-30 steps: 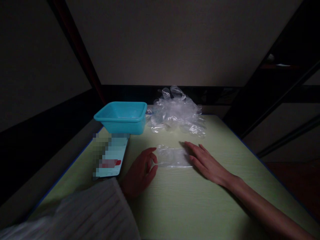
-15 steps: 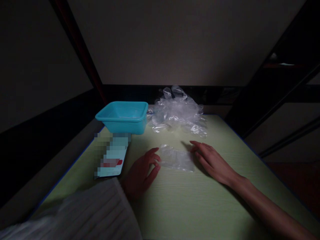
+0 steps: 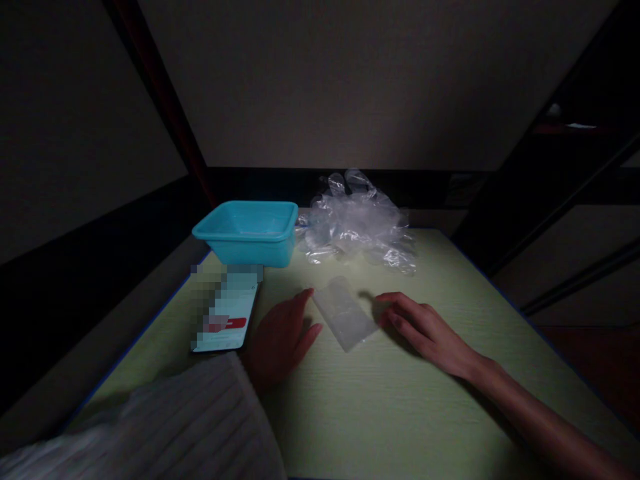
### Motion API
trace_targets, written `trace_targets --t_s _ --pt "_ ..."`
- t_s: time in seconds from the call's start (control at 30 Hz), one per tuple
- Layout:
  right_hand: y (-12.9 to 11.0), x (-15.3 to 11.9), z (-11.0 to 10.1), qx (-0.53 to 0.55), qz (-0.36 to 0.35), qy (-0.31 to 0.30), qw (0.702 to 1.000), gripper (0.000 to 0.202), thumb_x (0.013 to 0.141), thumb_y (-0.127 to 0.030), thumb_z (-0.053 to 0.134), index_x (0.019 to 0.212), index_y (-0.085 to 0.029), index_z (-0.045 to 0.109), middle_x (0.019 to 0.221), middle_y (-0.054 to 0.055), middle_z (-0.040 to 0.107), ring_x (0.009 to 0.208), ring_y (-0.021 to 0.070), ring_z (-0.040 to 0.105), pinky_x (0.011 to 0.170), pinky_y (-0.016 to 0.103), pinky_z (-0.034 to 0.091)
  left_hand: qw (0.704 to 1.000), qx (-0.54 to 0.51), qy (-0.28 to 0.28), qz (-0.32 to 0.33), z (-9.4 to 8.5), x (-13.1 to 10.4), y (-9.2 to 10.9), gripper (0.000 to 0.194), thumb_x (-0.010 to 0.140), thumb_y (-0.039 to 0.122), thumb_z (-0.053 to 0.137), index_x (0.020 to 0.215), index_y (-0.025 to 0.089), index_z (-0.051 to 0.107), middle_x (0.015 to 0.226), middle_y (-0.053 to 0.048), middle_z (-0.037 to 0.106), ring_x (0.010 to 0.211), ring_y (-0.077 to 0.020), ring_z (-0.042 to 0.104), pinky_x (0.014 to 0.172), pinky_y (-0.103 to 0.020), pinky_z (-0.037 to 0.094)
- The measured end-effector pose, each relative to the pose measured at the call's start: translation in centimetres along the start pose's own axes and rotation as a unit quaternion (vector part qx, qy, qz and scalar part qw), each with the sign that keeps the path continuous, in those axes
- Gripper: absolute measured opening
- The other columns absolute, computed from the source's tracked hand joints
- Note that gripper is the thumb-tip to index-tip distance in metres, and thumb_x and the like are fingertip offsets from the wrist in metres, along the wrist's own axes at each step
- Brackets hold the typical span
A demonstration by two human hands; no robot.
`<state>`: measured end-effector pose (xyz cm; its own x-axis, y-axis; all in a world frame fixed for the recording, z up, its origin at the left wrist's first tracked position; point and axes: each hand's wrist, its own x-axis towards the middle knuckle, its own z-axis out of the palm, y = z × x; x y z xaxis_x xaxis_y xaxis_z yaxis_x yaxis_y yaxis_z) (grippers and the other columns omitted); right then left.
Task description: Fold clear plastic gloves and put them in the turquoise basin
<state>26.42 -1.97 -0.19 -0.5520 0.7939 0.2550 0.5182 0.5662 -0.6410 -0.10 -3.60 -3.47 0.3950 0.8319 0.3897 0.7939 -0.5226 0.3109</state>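
A clear plastic glove (image 3: 345, 313), folded into a flat slanted packet, lies on the table between my hands. My left hand (image 3: 283, 340) is at its left side, thumb and fingers spread apart, with a fingertip by the packet's upper left corner. On the other side, my right hand (image 3: 417, 327) hovers low with loosely bent fingers, close to the packet's right corner; whether it touches is unclear. Behind the packet rises a loose heap of clear plastic gloves (image 3: 357, 223).
A turquoise plastic basin (image 3: 250, 250) stands at the back left of the pale green table (image 3: 360, 420). In front of it lies a phone (image 3: 227, 320) with a lit, partly pixelated screen. A wall panel (image 3: 330, 87) closes off the far side.
The folded glove has turned from lying crosswise to a slant and looks more compact. My left thumb and fingers have spread wider apart. My right hand has shifted slightly.
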Motion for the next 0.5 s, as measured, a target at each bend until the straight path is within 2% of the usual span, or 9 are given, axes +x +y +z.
trace_targets --t_s 0.13,0.27,0.37,0.5 --pt "0.5 0.0 0.1 -0.060 -0.059 0.018 0.996 0.021 0.091 -0.021 0.037 0.094 -0.018 0.057 0.085 0.007 0.066 0.078 0.0184 0.061 0.069 0.033 0.048 0.995 -0.004 -0.027 0.094 -0.5 -0.2 0.3 0.040 0.093 0.027 0.037 0.130 0.012 0.038 0.133 -0.016 0.047 0.123 -0.0250 0.044 0.101 -0.043 0.038" --pt "0.9 0.0 0.2 -0.090 -0.118 0.004 0.989 0.022 0.090 -0.016 0.038 0.093 -0.017 0.060 0.082 0.007 0.064 0.077 0.0187 0.060 0.070 0.034 0.048 0.973 -0.031 -0.125 0.193 -1.0 -0.4 1.1 0.054 0.091 0.033 0.042 0.137 0.008 0.031 0.144 -0.018 0.032 0.135 -0.0263 0.025 0.108 -0.043 0.028" --pt "1.1 0.0 0.4 -0.094 -0.121 -0.008 0.988 0.022 0.090 -0.014 0.038 0.094 -0.016 0.060 0.084 0.008 0.064 0.078 0.0188 0.059 0.071 0.034 0.047 0.958 -0.041 -0.182 0.217 -1.2 -0.4 1.4 0.065 0.089 0.045 0.043 0.139 0.007 0.027 0.148 -0.020 0.023 0.137 -0.0291 0.017 0.109 -0.048 0.022" --pt "1.2 0.0 0.5 -0.100 -0.122 -0.017 0.987 0.023 0.091 -0.014 0.038 0.095 -0.016 0.061 0.086 0.009 0.065 0.080 0.0193 0.059 0.071 0.035 0.047 0.952 -0.049 -0.213 0.215 -1.2 -0.2 1.3 0.071 0.089 0.056 0.036 0.139 0.006 0.029 0.147 -0.021 0.022 0.138 -0.0302 0.015 0.110 -0.049 0.019"
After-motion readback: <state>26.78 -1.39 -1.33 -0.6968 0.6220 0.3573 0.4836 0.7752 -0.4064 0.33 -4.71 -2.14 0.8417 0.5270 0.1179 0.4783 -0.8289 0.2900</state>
